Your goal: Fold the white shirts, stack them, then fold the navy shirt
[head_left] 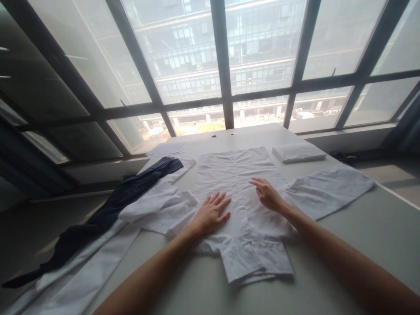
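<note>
A white shirt [236,175] lies spread flat on the grey table [361,236], collar toward me and hem toward the window. Its right sleeve [328,190] stretches out to the right. My left hand [211,214] rests flat on the shirt's left chest, fingers apart. My right hand [267,194] lies on the shirt just right of its middle, fingers loosely spread and pointing left. Neither hand holds anything.
A dark navy garment [108,210] and more white clothes [154,203] lie along the table's left side. A folded white cloth [298,153] sits at the far right. Beyond the table's far edge stands a large window with dark frames [223,78].
</note>
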`<act>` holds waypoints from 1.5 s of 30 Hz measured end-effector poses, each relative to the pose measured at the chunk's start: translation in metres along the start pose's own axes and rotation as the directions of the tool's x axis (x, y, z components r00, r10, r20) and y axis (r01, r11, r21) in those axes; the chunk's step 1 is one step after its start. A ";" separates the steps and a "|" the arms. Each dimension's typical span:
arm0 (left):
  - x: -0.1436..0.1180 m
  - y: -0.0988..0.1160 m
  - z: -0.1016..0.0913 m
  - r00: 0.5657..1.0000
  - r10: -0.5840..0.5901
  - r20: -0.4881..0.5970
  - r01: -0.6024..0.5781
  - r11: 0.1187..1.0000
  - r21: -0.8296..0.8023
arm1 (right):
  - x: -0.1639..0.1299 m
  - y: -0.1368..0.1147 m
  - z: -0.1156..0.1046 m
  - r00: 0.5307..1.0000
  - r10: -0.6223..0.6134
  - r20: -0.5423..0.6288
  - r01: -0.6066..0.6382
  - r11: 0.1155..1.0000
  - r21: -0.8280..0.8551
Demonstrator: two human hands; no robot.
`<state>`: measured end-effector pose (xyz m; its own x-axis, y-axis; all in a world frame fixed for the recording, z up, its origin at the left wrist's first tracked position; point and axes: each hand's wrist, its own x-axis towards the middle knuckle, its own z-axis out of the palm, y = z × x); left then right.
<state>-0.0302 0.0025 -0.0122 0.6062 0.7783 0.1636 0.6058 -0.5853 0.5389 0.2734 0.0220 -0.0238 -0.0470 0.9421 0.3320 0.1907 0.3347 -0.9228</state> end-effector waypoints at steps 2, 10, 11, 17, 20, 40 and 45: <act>0.000 0.000 0.000 1.000 0.006 0.004 -0.006 0.999 0.032 | -0.010 0.008 0.010 0.994 -0.037 0.102 0.058 0.976 -0.209; 0.000 0.003 -0.002 0.997 -0.006 0.075 -0.011 0.973 0.231 | -0.015 0.010 0.012 0.968 -0.039 0.249 0.190 0.761 -0.621; 0.000 0.004 -0.003 0.995 -0.011 0.101 -0.019 0.956 0.292 | -0.014 0.008 0.011 0.963 -0.020 0.270 0.199 0.730 -0.654; 0.001 0.009 -0.006 0.983 -0.041 0.176 -0.043 0.893 0.449 | -0.015 0.003 0.011 0.947 0.012 0.322 0.241 0.637 -0.732; 0.001 0.010 -0.007 0.981 -0.056 0.183 -0.034 0.890 0.455 | -0.015 0.003 0.012 0.949 0.008 0.316 0.240 0.632 -0.737; 0.000 0.009 -0.006 0.986 -0.026 0.167 -0.054 0.886 0.460 | -0.015 0.004 0.013 0.943 0.030 0.330 0.246 0.606 -0.756; -0.001 0.010 -0.005 0.982 -0.042 0.182 -0.047 0.888 0.457 | -0.018 -0.008 0.013 0.924 0.082 0.373 0.260 0.580 -0.772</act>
<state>-0.0272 -0.0029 -0.0025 0.6641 0.7475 -0.0119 0.7451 -0.6604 0.0934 0.2600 0.0027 -0.0251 -0.3932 0.9057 0.1585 0.8556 0.4236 -0.2976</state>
